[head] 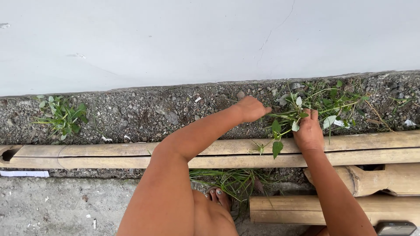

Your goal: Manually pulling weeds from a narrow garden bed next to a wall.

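Note:
My left hand (252, 108) reaches over the bamboo poles (109, 156) and closes on stems at the left edge of a clump of green weeds (319, 101) that grows in the gravel strip (153, 114) at the foot of a white wall. My right hand (309, 131) grips the same clump from the near side, with leafy stems (277, 133) bunched and hanging down from its fingers. Both forearms stretch forward from the bottom of the view.
A smaller weed patch (61, 116) grows at the far left of the gravel. Pulled grass (232, 180) lies beside my bare toes (218, 196). Short bamboo pieces (372, 179) lie at the lower right. The white wall (197, 39) fills the top.

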